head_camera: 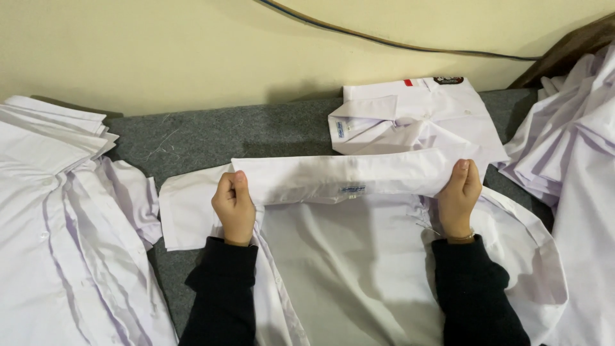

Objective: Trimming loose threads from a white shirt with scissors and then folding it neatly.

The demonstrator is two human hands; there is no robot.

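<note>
A: What's the biggest thing here?

B: The grey felt-covered worktop (256, 134), set against a cream wall. On it, a heap of loose white cotton shirts (57, 224) fills the left side and another rumpled pile of white shirts (570, 141) fills the right.

A: And in the middle?

B: A white short-sleeved cotton shirt (346, 256) lies spread flat on the worktop, directly in front of the person. Its top edge, a long white collar band (339, 176), is lifted and turned over. Beyond it, near the wall, sits a neatly folded white shirt with a small dark badge (410, 115).

A: The hands?

B: The left hand (234, 205) is closed on the left end of the band, fingers curled over it. The right hand (459, 195) is pinching the right end the same way. Both come out of dark sleeves.

A: How would this fold go well?

B: I'd judge it needs even tension between both hands so the band stays straight, the crease kept parallel to the shoulders, and the cloth below smoothed flat.
</note>
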